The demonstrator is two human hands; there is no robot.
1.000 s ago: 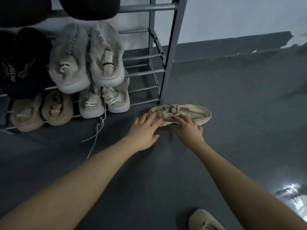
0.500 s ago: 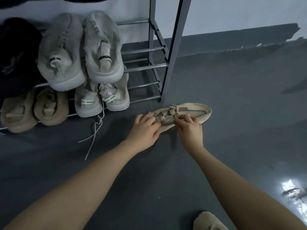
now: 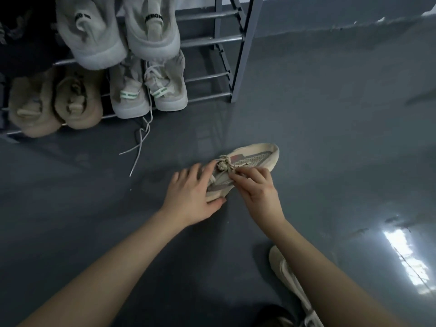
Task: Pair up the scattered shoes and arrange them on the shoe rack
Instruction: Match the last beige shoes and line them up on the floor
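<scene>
A beige knit sneaker lies on its side on the dark floor, sole edge away from me. My left hand grips its toe end, and my right hand pinches its upper by the knotted laces. A matching beige sneaker lies near me at the bottom, partly under my right forearm. The grey metal shoe rack stands at the upper left, holding pale grey sneakers, grey high-tops and tan fuzzy shoes.
Loose white laces trail from the high-tops onto the floor in front of the rack. The rack's right side shows bare rungs. A bright reflection lies on the floor at right. Dark shoes sit at the rack's far left.
The view dropped and moved closer. Both hands closed on the beige sneaker and drew it nearer, turning its toe toward me. More of the second sneaker now shows at the bottom.
</scene>
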